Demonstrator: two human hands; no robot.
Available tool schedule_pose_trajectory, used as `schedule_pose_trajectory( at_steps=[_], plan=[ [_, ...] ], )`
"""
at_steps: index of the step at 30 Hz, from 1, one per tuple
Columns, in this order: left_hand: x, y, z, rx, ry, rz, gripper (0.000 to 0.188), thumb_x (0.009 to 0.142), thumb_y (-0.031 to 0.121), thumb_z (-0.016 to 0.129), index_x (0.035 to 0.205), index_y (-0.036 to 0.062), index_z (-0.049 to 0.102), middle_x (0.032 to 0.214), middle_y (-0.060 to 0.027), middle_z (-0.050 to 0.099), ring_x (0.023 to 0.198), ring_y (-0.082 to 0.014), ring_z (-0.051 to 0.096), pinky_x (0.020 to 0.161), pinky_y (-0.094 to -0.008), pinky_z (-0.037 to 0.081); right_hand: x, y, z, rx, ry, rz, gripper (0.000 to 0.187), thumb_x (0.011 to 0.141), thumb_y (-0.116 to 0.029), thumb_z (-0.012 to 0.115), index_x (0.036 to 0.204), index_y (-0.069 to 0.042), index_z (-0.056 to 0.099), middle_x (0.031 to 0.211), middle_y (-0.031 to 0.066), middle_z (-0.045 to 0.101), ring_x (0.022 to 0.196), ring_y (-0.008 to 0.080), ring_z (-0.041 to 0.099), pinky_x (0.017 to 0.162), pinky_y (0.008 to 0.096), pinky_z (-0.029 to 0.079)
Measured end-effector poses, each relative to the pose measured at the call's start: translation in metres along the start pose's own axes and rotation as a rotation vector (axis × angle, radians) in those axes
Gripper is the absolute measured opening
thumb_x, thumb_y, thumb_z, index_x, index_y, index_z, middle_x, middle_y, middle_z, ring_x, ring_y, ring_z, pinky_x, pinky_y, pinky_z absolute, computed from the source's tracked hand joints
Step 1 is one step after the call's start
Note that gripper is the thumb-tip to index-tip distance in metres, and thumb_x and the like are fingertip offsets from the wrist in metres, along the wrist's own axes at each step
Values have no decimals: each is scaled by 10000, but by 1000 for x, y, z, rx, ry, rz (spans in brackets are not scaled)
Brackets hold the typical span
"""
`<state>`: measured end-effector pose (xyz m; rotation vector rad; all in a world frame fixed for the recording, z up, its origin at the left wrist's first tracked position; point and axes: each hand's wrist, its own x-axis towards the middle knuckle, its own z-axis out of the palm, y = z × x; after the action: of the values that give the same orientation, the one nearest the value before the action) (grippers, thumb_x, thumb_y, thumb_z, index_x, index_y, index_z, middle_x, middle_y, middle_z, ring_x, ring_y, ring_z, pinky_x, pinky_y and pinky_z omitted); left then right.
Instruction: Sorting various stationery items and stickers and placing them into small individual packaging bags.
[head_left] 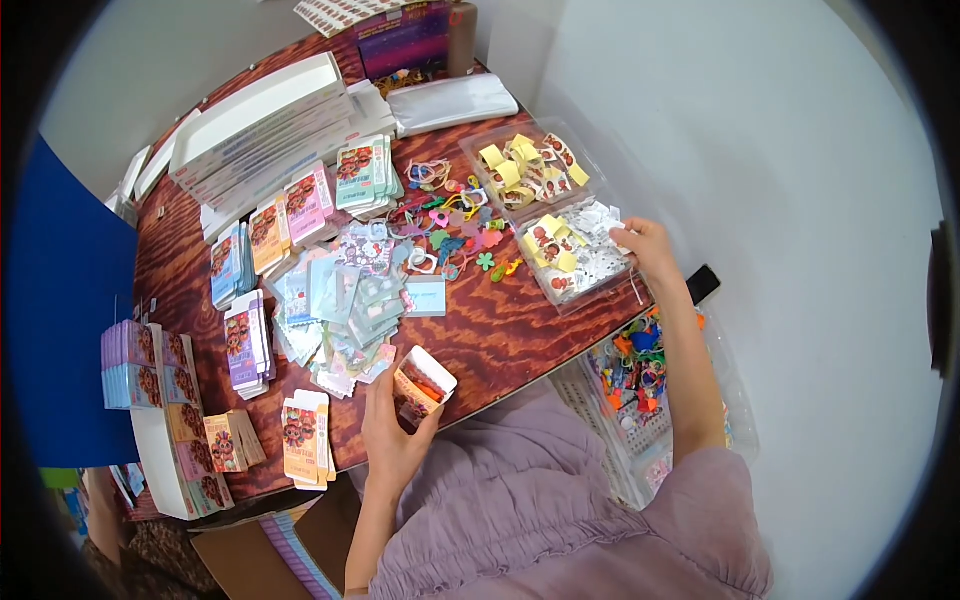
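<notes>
Over one table (pixel 480 325), left fingers (pixel 380 396) hold one box (pixel 411 399); right fingers (pixel 628 237), grip unclear, lie by slips (pixel 592 228).

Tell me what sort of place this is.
Probably a small hand-packing workspace: printed cartons sit stacked on the table, colourful trinkets lie loose, and the left hand holds an open box.

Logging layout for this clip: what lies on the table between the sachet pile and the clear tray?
In the head view, small colourful trinkets lie scattered between the sachet pile and the clear tray, with bare tabletop.
</notes>
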<state>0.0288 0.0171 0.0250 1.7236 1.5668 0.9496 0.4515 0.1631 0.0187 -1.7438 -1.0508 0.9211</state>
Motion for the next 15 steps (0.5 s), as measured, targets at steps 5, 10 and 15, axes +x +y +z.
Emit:
schedule_pose_trajectory(
  at_steps=[5,10,15],
  plan=[
    [2,6,2,36,6,-55,712,752,140,815,1371,23,484,1236,-179,571,1121,-352,581,929,-411,496,-39,-48,22,328,-315,123,103,875,-123,730,853,-67,647,632,-62,532,472,8,430,402,181,258],
    [6,2,16,135,89,89,705,729,111,811,1323,5,448,1231,-208,558,1133,-392,556,932,-436,485,-133,-92,115,-12,-628,-85,97,869,-131,742,901,-49,702,735,-4,677,592,24,573,483,190,409],
    [-1,0,15,183,93,79,784,700,102,816,1371,3,422,1322,-201,528,1201,-380,532,947,-436,499,-180,-89,177,-487,-521,-556,168,847,-195,680,822,-29,671,740,176,676,685,377,659,613,475,501]
  ],
)
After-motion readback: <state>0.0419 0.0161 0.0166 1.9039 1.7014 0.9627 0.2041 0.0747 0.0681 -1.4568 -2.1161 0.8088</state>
